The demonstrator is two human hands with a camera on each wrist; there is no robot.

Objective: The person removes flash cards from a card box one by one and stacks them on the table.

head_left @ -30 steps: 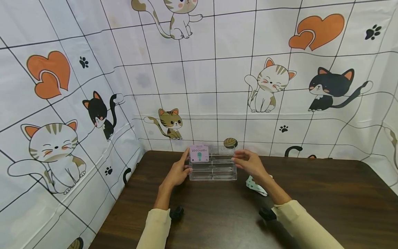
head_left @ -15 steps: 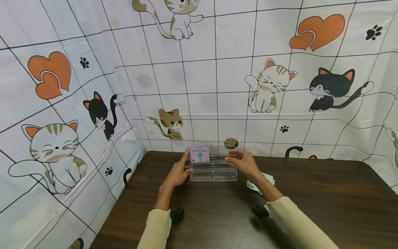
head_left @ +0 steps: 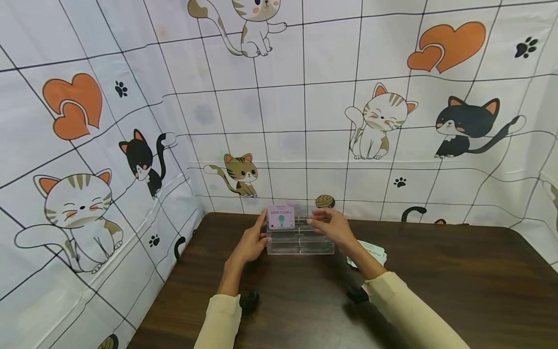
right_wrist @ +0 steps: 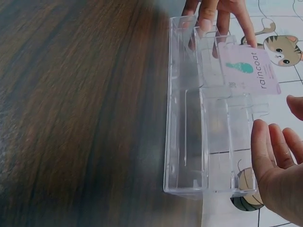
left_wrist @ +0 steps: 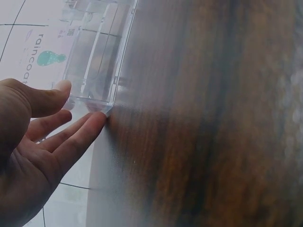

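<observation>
A clear stepped card holder (head_left: pixel 317 247) with several tiers stands near the table's far edge. Upright in its back tier, on the left half, is a pale purple card (head_left: pixel 281 216) printed "raincoat" with a teal picture. My left hand (head_left: pixel 250 243) touches the holder's left end, fingers mostly straight; the left wrist view shows fingertips (left_wrist: pixel 102 116) at its lower corner. Behind the right half hovers my right hand (right_wrist: pixel 281 165), relaxed fingers holding nothing, close to the back tier. Partly under my right forearm lies a stack of mint-green cards (head_left: pixel 376 251), the top one reading "mango".
The dark wooden table (head_left: pixel 301 300) stretches in front of the holder and to its right. A white cloth wall (head_left: pixel 283 111) with cat drawings rises directly behind the table and along its left side.
My right hand has moved left, from the holder's right end to behind its right half, and its forearm uncovers more of the mint-green cards. The left hand has stayed in place.
</observation>
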